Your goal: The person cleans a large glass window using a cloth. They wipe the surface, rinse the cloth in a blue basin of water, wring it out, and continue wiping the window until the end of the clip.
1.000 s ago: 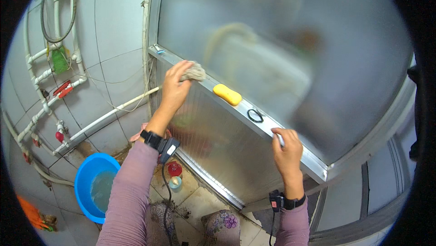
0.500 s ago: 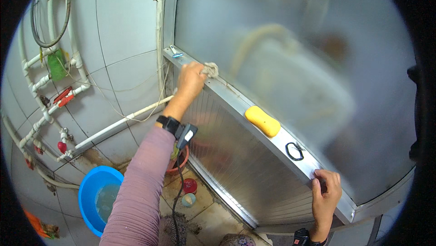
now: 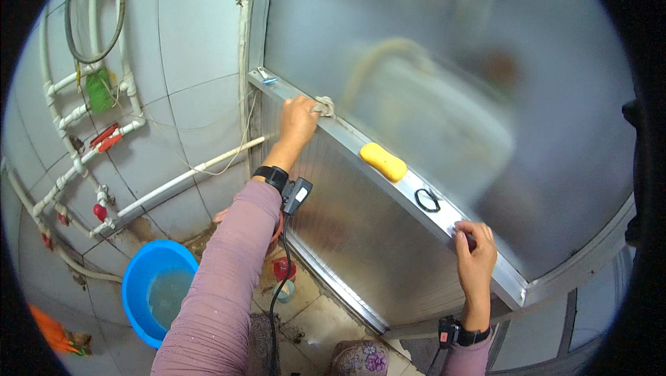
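My left hand point(image 3: 298, 123) is closed at the top of a silver metal door rail point(image 3: 444, 222), its fingers on a bunched, off-white rag point(image 3: 323, 106). Part of the rag shows beyond the knuckles, lying against the frosted pane. Farther down the same rail, my right hand point(image 3: 477, 254) curls its fingers and thumb over the near edge. Dark shading under its fingers hides whether anything small is there. Between the hands lie a yellow bar of soap point(image 3: 383, 161) and a black hair tie point(image 3: 427, 200). A razor point(image 3: 266, 78) rests beyond my left hand.
A blue basin point(image 3: 156, 293) holding cloudy water stands on the floor at left. White pipes with red valves point(image 3: 107, 139) run along the tiled wall. Red and pale-blue small containers point(image 3: 284, 269) sit near the door's foot. A black cable point(image 3: 277, 293) hangs from my left wrist.
The whole view has shifted, so the rail, soap and hair tie appear farther left. My left hand stays at the rag, which looks slightly more flattened; my right hand remains at the rail.
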`<move>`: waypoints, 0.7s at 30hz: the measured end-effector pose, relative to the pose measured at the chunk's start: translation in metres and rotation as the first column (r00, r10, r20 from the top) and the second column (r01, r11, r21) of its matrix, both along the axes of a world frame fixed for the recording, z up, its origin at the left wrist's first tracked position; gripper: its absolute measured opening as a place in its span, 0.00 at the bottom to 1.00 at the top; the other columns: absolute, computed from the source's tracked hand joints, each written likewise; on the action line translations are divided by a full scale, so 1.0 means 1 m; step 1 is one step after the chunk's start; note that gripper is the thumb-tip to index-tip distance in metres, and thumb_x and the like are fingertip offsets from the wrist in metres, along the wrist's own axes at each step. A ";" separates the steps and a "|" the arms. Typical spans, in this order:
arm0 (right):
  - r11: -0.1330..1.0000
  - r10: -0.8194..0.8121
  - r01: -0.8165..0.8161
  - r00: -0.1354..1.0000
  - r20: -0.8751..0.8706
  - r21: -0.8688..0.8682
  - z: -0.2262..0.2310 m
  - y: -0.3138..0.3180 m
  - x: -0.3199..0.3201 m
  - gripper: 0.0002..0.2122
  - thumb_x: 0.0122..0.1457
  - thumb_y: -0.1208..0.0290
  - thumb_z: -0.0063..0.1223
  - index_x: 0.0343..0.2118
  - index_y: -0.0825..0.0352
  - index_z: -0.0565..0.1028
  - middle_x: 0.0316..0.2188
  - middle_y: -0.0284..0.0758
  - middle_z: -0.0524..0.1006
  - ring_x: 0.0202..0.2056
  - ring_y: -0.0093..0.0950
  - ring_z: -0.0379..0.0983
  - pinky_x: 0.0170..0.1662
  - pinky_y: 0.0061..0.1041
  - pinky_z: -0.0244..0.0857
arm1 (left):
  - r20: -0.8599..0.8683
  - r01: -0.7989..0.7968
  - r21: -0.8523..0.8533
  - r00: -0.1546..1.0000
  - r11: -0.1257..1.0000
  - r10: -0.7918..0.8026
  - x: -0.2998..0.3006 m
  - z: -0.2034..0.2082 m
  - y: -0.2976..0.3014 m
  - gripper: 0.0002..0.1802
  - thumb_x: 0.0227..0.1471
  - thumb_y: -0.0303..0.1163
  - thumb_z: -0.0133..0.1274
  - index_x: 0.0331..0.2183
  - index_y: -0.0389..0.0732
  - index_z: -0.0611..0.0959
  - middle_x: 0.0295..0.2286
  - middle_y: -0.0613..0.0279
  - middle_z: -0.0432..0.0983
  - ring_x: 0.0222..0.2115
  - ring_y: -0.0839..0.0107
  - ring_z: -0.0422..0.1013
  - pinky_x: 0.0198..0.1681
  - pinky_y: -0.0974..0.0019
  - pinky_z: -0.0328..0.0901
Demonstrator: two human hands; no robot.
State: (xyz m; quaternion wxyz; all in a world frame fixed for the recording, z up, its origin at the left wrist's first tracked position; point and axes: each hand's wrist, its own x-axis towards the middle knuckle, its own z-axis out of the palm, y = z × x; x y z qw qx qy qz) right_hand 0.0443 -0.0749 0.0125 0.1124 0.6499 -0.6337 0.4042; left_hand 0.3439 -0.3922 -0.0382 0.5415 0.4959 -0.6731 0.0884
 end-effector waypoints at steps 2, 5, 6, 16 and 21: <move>0.999 -0.024 0.023 0.999 0.029 0.028 -0.001 -0.001 0.001 0.05 0.51 0.76 0.52 0.30 0.66 0.76 0.28 0.36 0.75 0.31 0.31 0.70 0.36 0.26 0.63 | -0.005 0.099 0.020 0.995 0.995 -0.099 -0.015 0.000 0.023 0.09 0.41 0.27 0.55 0.30 0.42 0.82 0.32 0.58 0.75 0.36 0.53 0.68 0.42 0.56 0.64; 0.999 -0.035 0.035 0.999 -0.003 0.031 -0.001 -0.001 0.000 0.04 0.53 0.76 0.51 0.30 0.68 0.76 0.26 0.34 0.74 0.30 0.27 0.68 0.34 0.24 0.62 | 0.009 0.212 0.005 0.977 0.977 -0.212 -0.040 0.000 0.058 0.08 0.41 0.27 0.54 0.30 0.42 0.82 0.33 0.59 0.74 0.36 0.54 0.67 0.42 0.57 0.64; 1.000 -0.027 0.028 0.999 -0.035 0.014 0.000 0.000 -0.001 0.04 0.52 0.76 0.51 0.30 0.68 0.76 0.26 0.34 0.73 0.30 0.28 0.68 0.34 0.25 0.62 | 0.005 0.257 0.048 0.966 0.965 -0.258 -0.043 0.002 0.066 0.09 0.41 0.27 0.54 0.30 0.42 0.82 0.33 0.59 0.74 0.37 0.54 0.67 0.42 0.57 0.64; 0.989 -0.100 0.047 0.904 -0.415 -0.137 -0.003 0.004 -0.024 0.03 0.48 0.78 0.52 0.28 0.66 0.74 0.24 0.37 0.70 0.30 0.37 0.68 0.32 0.33 0.63 | -0.061 0.133 0.088 0.990 0.987 -0.128 -0.031 0.007 0.041 0.10 0.42 0.28 0.52 0.32 0.42 0.82 0.35 0.58 0.75 0.38 0.53 0.67 0.43 0.57 0.63; 0.989 -0.130 0.088 0.908 -0.397 -0.122 -0.004 0.003 -0.019 0.04 0.49 0.77 0.52 0.29 0.66 0.74 0.24 0.37 0.69 0.31 0.37 0.67 0.33 0.33 0.62 | -0.060 0.184 -0.021 0.981 0.983 -0.185 -0.047 -0.002 0.061 0.08 0.40 0.28 0.57 0.29 0.42 0.82 0.32 0.60 0.75 0.37 0.55 0.67 0.42 0.57 0.64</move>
